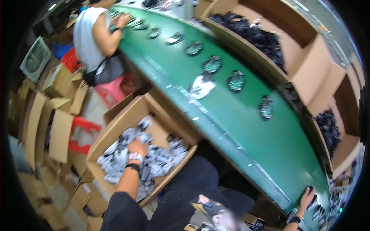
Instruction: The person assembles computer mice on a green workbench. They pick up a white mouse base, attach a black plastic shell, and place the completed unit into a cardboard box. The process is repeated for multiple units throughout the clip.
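My left hand point(137, 147), a watch and a black band on its wrist, reaches down into an open cardboard box point(160, 129). It touches a heap of crumpled whitish-grey plastic-wrapped pieces point(160, 158) with dark parts. Its fingers are blurred and partly sunk among them. Far to the right, my right hand point(307, 198) rests at the near end of the green conveyor belt point(246, 119), its fingers curled on a small black object point(309, 189) that they mostly cover. Right beside it lie dark, clear-wrapped pieces point(318, 213).
Several oval black-and-green pieces point(236, 81) lie spaced along the belt, with a white bag point(202, 86) near them. A large carton point(250, 30) of black pieces stands beyond. Another person point(96, 36) works at the far left. A red stool point(79, 133) and cartons fill the floor.
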Available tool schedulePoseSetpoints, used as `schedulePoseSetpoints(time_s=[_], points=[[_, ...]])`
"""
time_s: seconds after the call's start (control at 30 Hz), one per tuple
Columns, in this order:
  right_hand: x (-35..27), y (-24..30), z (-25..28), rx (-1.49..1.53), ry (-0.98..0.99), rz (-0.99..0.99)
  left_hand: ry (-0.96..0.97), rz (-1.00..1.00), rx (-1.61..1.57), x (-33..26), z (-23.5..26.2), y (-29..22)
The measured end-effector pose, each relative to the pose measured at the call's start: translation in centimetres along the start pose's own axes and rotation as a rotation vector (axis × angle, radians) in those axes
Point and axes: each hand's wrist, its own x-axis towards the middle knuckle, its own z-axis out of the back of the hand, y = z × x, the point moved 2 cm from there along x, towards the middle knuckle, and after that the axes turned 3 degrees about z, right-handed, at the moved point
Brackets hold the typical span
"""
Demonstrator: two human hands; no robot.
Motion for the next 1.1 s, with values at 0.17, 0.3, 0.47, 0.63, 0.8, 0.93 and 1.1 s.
schedulePoseSetpoints(time_s=[0.17, 0.3, 0.47, 0.63, 0.8, 0.93, 1.1], points=[[2.4, 14.8, 9.3, 0.068, -0.381, 0.171, -0.057, -0.004, 0.005, 0.6, -1.3, 0.3], [7.2, 28.0, 14.6, 0.335, -0.281, 0.456, -0.145, -0.209, -0.264, -0.1, 2.6, 1.2], [21.6, 28.3, 13.6, 0.565, -0.354, 0.316, 0.438, -0.483, -0.851, -6.9, 21.4, -6.2], [31.5, 23.5, 6.7, 0.406, -0.017, 0.364, 0.738, -1.243, -1.034, -14.2, 29.4, -24.6], [34.1, 30.5, 0.2, 0.400, 0.139, 0.412, 0.912, -1.568, -1.125, -20.4, 27.0, -43.9], [34.0, 28.4, 0.9, 0.383, -0.038, 0.409, 1.197, -1.386, -1.324, -26.1, 20.9, -55.3], [32.3, 26.7, 5.3, 0.661, -0.199, 0.287, 1.244, -1.205, -1.353, -27.4, 13.3, -59.1]])
